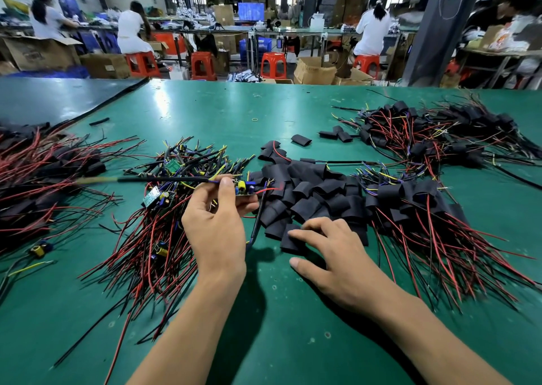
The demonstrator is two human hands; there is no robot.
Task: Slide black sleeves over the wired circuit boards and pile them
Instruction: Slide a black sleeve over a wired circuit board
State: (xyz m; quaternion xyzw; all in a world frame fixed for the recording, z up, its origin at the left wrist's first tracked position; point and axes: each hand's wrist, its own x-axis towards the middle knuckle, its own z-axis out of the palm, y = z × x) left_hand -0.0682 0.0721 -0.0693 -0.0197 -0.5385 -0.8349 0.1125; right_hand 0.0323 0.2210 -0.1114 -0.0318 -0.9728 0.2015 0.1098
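My left hand (215, 226) is raised above the green table (234, 109) and pinches a small wired circuit board (245, 189) with yellow and blue parts; its wires stretch left and hang down. My right hand (325, 250) reaches into the loose pile of black sleeves (311, 197), with the fingertips on one sleeve (289, 242) at the pile's near edge and the thumb apart on the table. A heap of bare wired boards (158, 214) lies under and left of my left hand. Sleeved boards (416, 206) lie piled right of the sleeves.
More sleeved boards are heaped at the far right (440, 138) and at the left edge (38, 176). Stray sleeves (300, 140) lie behind the pile. Beyond the table's far edge sit several workers, red stools (202, 65) and cardboard boxes (313, 69).
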